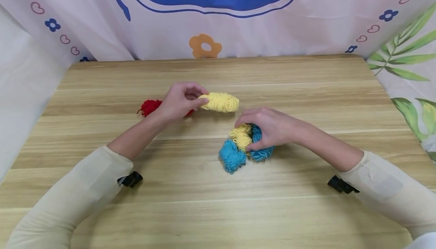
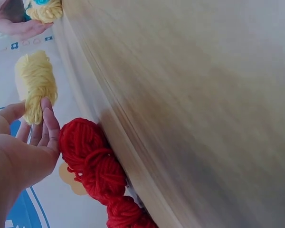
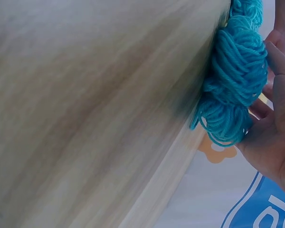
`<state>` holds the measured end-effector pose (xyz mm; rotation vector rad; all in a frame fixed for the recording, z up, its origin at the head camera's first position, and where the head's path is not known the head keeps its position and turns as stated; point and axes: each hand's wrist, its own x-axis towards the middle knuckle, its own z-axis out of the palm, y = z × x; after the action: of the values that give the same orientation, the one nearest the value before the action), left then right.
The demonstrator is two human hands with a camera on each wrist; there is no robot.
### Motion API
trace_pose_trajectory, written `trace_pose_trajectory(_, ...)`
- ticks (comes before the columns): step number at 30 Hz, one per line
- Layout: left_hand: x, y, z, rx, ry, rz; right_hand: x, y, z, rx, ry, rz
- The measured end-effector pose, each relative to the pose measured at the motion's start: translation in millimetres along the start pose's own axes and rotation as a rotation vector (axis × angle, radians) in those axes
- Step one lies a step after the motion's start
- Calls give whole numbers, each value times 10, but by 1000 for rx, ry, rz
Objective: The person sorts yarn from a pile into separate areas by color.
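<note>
In the head view my left hand (image 1: 180, 99) pinches one end of a yellow yarn skein (image 1: 222, 102), held just above the table. The left wrist view shows this yellow skein (image 2: 37, 78) between thumb and fingers. Red yarn (image 1: 150, 107) lies under and behind that hand, partly hidden by it. Nearer the middle, my right hand (image 1: 274, 126) reaches over a second yellow skein (image 1: 241, 137), with the thumb at one end and fingers at the other. Blue yarn skeins flank it: one in front (image 1: 232, 156), one (image 1: 263, 153) beneath the palm.
The wooden table (image 1: 204, 211) carries all the yarn. Behind its far edge hangs a white printed cloth (image 1: 163, 33). Each sleeve bears a black wrist camera, one left (image 1: 131, 179) and one right (image 1: 342, 184). Bundles of red yarn (image 2: 102, 175) sit in a row in the left wrist view.
</note>
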<state>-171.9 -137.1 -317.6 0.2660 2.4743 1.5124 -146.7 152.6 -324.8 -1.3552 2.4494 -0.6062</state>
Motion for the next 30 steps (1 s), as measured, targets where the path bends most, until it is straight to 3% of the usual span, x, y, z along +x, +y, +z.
trace_pose_trajectory(30,124,28,48,98,-50,50,-35,-8,35,37,67,39)
